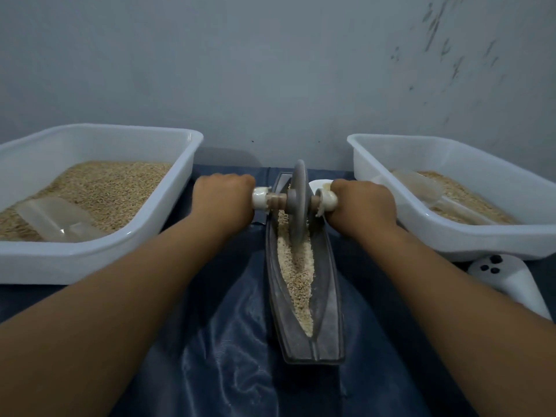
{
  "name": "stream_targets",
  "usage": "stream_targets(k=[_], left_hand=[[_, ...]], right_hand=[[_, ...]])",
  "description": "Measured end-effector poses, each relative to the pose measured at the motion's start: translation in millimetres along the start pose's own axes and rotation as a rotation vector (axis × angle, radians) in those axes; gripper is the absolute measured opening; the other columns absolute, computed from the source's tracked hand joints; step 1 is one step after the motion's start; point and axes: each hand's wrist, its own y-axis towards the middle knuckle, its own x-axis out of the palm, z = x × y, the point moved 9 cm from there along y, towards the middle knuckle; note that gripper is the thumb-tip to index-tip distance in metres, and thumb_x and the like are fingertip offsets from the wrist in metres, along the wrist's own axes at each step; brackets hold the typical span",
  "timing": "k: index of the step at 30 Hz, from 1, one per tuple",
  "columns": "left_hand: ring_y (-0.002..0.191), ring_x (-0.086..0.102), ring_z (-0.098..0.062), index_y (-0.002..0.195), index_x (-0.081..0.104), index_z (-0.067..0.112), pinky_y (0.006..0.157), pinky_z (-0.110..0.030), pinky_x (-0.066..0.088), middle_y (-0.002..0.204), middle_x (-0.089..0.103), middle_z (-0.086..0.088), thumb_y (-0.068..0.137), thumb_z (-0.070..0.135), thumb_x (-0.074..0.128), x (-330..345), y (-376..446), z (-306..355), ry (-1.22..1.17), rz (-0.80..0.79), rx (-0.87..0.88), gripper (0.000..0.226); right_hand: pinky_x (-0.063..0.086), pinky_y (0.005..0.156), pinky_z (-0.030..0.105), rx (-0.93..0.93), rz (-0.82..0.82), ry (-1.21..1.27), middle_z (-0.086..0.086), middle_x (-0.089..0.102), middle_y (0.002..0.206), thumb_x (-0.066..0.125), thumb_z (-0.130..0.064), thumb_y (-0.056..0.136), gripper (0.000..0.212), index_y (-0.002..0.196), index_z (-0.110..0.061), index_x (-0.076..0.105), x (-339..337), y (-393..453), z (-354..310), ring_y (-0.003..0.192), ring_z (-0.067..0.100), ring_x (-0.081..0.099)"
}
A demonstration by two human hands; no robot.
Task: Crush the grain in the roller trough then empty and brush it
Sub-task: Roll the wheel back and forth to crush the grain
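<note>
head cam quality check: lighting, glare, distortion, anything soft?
Head view: dim, bluish light; sheen on the blue cloth; wide-angle bowing at the left tub and right tub; forearms soft near the bottom edge; grain in the trough reads reasonably sharp.

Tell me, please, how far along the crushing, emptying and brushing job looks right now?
Loaded: grain lies along the roller trough. In hand: the left hand and right hand grip the axle of the roller wheel, which stands near the far end. Left: emptying and brushing; no brush is in view.
</note>
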Motion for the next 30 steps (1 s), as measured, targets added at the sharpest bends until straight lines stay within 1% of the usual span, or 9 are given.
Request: stream_targets(k=[4,7,10,13,15,19,22,27,30], left_hand=[[0.066,0.053,-0.02,0.078,0.044,0.026,0.065,-0.032,0.045,0.07,0.051,0.004,0.078,0.028,0.067,0,2,2,0.02,0.02,0.017,0.023],[0.065,0.051,-0.019,0.08,0.047,0.025,0.061,-0.03,0.038,0.069,0.05,0.006,0.079,0.03,0.065,-4,-13,4,0.02,0.014,0.017,0.019],[0.062,0.05,-0.014,0.077,0.046,0.029,0.059,-0.028,0.037,0.066,0.049,0.008,0.079,0.029,0.063,-6,-36,4,-0.04,-0.106,0.009,0.016],[0.066,0.054,-0.01,0.07,0.041,0.033,0.061,-0.028,0.043,0.069,0.054,0.009,0.074,0.032,0.066,-12,-65,6,-0.08,-0.303,0.045,0.025],[0.067,0.056,-0.008,0.069,0.043,0.034,0.062,-0.027,0.047,0.07,0.056,0.01,0.07,0.036,0.066,-23,-79,6,-0.089,-0.378,0.07,0.023],[0.06,0.052,-0.005,0.072,0.044,0.033,0.059,-0.026,0.047,0.067,0.055,0.009,0.07,0.038,0.065,-38,-86,11,-0.012,-0.331,0.109,0.022],[0.056,0.045,-0.008,0.071,0.039,0.033,0.055,-0.026,0.036,0.064,0.047,0.009,0.075,0.036,0.064,-33,-67,14,0.03,-0.203,0.106,0.025],[0.07,0.057,-0.02,0.081,0.05,0.027,0.068,-0.033,0.05,0.071,0.053,0.006,0.077,0.031,0.066,-6,-10,9,0.003,-0.074,0.077,0.017],[0.07,0.055,-0.023,0.079,0.045,0.027,0.07,-0.034,0.05,0.068,0.046,0.006,0.077,0.027,0.065,5,15,4,0.003,-0.065,0.033,0.019]], right_hand=[[0.029,0.057,0.029,0.008,0.04,0.001,-0.005,0.057,0.066,0.062,-0.034,0.073,0.014,0.076,-0.027,0.05,3,-1,3,0.06,0.022,0.044],[0.029,0.057,0.029,-0.012,0.035,-0.025,-0.005,0.053,0.063,0.062,-0.034,0.074,0.011,0.078,-0.025,0.058,-6,-15,-2,0.064,0.024,0.055],[0.029,0.055,0.028,-0.032,-0.103,-0.031,-0.006,0.058,0.071,0.059,-0.034,0.075,0.013,0.088,-0.028,0.059,-19,-36,-8,0.07,0.023,0.057],[0.026,0.048,0.025,-0.078,-0.278,-0.003,-0.007,0.054,0.067,0.059,-0.033,0.072,0.013,0.073,-0.027,0.048,-33,-68,-7,0.06,0.014,0.049],[0.035,0.048,0.026,-0.106,-0.404,0.054,-0.007,0.058,0.067,0.062,-0.036,0.07,0.015,0.071,-0.028,0.05,-44,-83,-6,0.061,0.009,0.054],[0.043,0.053,0.026,-0.102,-0.595,0.172,-0.011,0.062,0.071,0.07,-0.038,0.07,0.016,0.075,-0.031,0.057,-38,-92,-4,0.064,0.004,0.057],[0.039,0.052,0.025,-0.03,-0.483,0.122,-0.012,0.06,0.073,0.067,-0.042,0.071,0.016,0.078,-0.032,0.056,-19,-76,2,0.065,0.005,0.054],[0.038,0.061,0.03,0.064,-0.198,0.064,-0.007,0.064,0.085,0.057,-0.042,0.079,0.015,0.091,-0.033,0.056,6,-25,5,0.072,0.02,0.055],[0.036,0.061,0.03,0.04,-0.103,0.042,-0.004,0.064,0.082,0.058,-0.037,0.077,0.012,0.084,-0.029,0.052,6,4,3,0.068,0.021,0.05]])
